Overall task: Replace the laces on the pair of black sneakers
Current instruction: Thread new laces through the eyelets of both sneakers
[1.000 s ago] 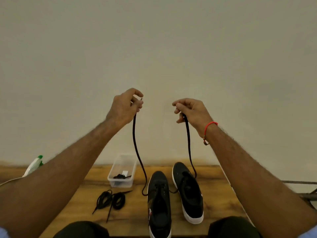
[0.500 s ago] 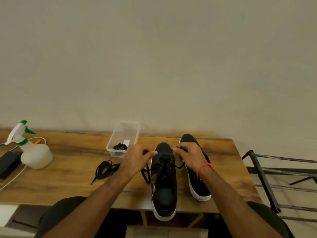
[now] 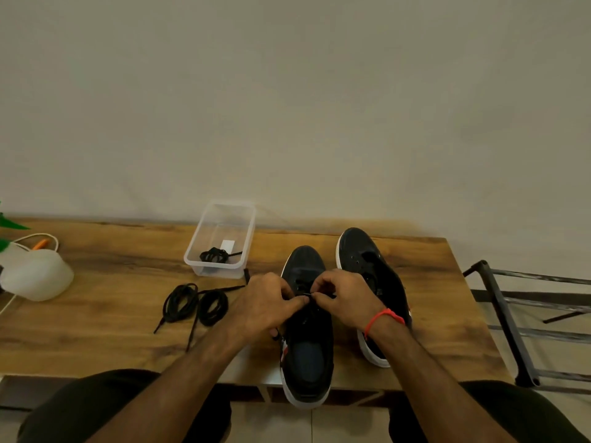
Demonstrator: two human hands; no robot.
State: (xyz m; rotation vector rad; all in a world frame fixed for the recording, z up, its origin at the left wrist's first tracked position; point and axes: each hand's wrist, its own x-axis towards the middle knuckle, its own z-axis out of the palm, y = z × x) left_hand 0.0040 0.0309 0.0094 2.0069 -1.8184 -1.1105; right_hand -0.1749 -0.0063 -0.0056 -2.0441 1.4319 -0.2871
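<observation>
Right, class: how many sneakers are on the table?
2. One sneaker lies under both hands, its heel over the near table edge; the other sneaker lies just right of it. None seem hidden.

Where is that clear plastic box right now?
The clear plastic box sits at the table's far edge, by the wall, left of the sneakers and behind the coiled laces.

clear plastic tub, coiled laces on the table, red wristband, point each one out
clear plastic tub (image 3: 204,270): head view, near front wall.
coiled laces (image 3: 213,307): head view, right-hand coil on the table.
red wristband (image 3: 382,316): head view, top of the band on the right wrist.
</observation>
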